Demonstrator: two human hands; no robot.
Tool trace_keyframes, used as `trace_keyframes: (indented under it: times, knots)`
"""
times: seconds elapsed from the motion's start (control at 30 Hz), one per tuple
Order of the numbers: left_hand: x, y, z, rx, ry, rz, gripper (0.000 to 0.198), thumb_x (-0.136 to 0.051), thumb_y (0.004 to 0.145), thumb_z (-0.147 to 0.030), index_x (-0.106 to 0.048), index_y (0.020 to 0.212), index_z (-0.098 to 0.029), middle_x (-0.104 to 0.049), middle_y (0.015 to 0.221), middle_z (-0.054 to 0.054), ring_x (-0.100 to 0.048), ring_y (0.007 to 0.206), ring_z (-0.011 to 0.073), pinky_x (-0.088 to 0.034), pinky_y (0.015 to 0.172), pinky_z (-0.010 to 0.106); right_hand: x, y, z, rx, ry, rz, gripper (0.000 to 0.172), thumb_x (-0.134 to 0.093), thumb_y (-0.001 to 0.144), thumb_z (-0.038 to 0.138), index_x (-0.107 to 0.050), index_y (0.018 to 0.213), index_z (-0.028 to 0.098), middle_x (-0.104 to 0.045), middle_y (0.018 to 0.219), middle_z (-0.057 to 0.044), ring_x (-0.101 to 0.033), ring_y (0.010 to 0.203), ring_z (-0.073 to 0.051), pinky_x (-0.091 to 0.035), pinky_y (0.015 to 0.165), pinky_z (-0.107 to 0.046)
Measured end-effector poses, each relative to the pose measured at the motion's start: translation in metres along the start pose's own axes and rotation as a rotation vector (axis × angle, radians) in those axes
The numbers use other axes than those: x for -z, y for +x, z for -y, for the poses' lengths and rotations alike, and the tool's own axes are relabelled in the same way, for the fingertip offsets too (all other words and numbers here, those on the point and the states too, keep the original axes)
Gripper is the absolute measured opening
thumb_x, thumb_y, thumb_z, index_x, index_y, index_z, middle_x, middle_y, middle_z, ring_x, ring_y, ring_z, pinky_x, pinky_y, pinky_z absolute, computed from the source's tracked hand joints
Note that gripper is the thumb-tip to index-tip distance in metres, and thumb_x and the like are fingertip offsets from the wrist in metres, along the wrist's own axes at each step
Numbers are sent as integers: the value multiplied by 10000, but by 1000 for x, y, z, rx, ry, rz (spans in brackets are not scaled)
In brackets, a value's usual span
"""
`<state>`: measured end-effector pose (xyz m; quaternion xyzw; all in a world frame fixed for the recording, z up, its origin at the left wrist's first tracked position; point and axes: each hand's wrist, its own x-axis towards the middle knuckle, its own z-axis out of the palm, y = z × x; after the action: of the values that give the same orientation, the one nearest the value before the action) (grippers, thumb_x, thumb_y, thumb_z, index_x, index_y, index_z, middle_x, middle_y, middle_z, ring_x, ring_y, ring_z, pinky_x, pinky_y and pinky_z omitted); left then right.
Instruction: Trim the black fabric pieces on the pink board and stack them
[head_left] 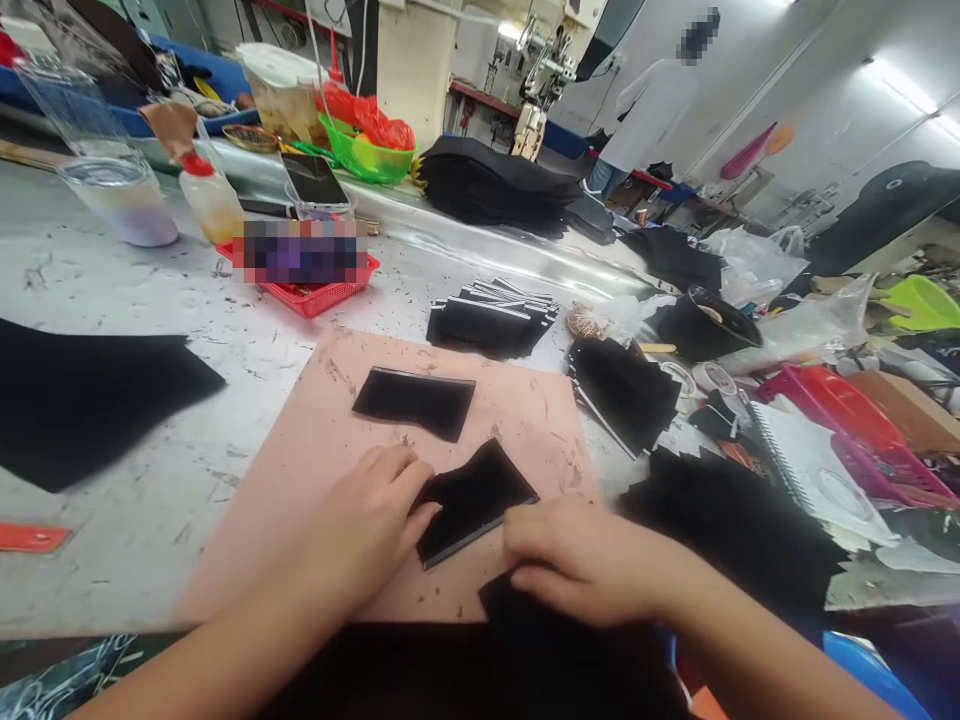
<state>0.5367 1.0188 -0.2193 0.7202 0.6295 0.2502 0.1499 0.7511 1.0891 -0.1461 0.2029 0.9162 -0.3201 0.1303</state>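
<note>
A black fabric piece (476, 500) with a pale strip along its near edge lies tilted on a pink board (262, 500). My left hand (379, 520) grips its left end between thumb and fingers. At its right corner is my right hand (577, 560), fingers curled, with a second dark piece (501, 598) pinched under the thumb; most of that piece is hidden by the hand or merges with the dark area below. Another black piece (416, 400) with thin edge strips rests flat on the board, just beyond my left hand.
Behind the board sits a stack of strip-edged black pieces (491, 318). More black pieces (626, 395) and a dark pile (735, 520) lie right, near a spiral notebook (817, 480). A red basket (315, 298), bottle (210, 200) and cup (124, 200) stand back left. A person (645, 120) is in the background.
</note>
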Motion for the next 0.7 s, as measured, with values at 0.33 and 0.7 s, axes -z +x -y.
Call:
trace_keyframes:
  times: [0.33,0.7]
  knots:
    - [6,-63,5,-725,93,-77,261,-403,858,-68,-643,923,-147,-662,817,52,-575,734,173,-469,692,298,-34,33,6,-65,-65,-117,164,-498,896,282,-591,792,196,-556,998,11,-504,664,-91,-387,580,-219]
    - [0,-62,15,-547,132,-174,248,-418,835,-55,-649,909,-107,-688,911,87,-603,891,198,-480,819,321,-32,48,16,-157,-119,-90,186,-479,914,305,-583,795,208,-532,845,18,-495,621,-94,-335,521,-207]
